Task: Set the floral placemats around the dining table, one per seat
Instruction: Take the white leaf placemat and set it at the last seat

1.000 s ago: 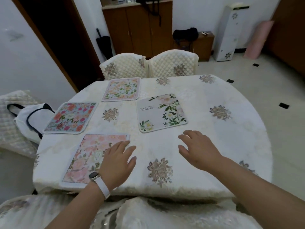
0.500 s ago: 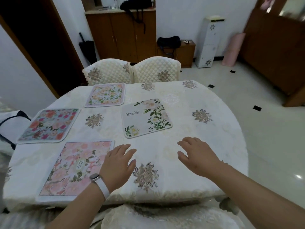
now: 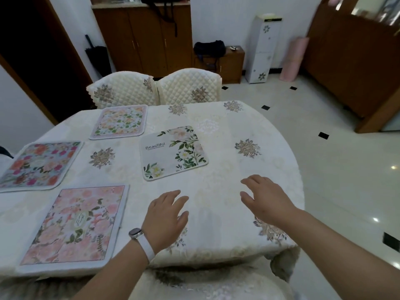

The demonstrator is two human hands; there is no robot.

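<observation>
**Four floral placemats laid on the dining table (image 3: 227, 131), both hands empty**

Every place below is given from the white "Beautiful" placemat (image 3: 174, 152), which lies flat and slightly turned near the middle of the cream tablecloth.

Far to its left, at the table's left edge, a blue floral placemat (image 3: 37, 164) is laid. To the left of the white mat and nearer the viewer, a pink floral placemat (image 3: 75, 224) is set along the near edge. Well beyond the white mat to the left, a folded dark umbrella (image 3: 97, 55) is leaned against the wall. Just beyond the white mat and to its left, a pale peach-and-green placemat (image 3: 120, 122) is placed at the far edge, in front of a quilted cream chair (image 3: 123, 89).

On the near side of the white mat, the left hand (image 3: 166, 217) is held palm down over the cloth with its fingers loosely spread. Nothing is gripped, and a white wristband (image 3: 140, 237) is worn on the wrist. Whether the palm touches the cloth cannot be told.

Straight beyond the white mat, a second quilted chair (image 3: 190, 87) is pushed up to the table with no mat before it. A black bag (image 3: 208, 48) is seen on a low cabinet behind that chair.

To the right of the white mat and nearer, the right hand (image 3: 266, 200) is held apart from the left, fingers relaxed and slightly bent, with nothing in it. Far beyond the white mat to the right, a white water dispenser (image 3: 263, 48) and a pink roll (image 3: 293, 59) are stood against the wall.
</observation>
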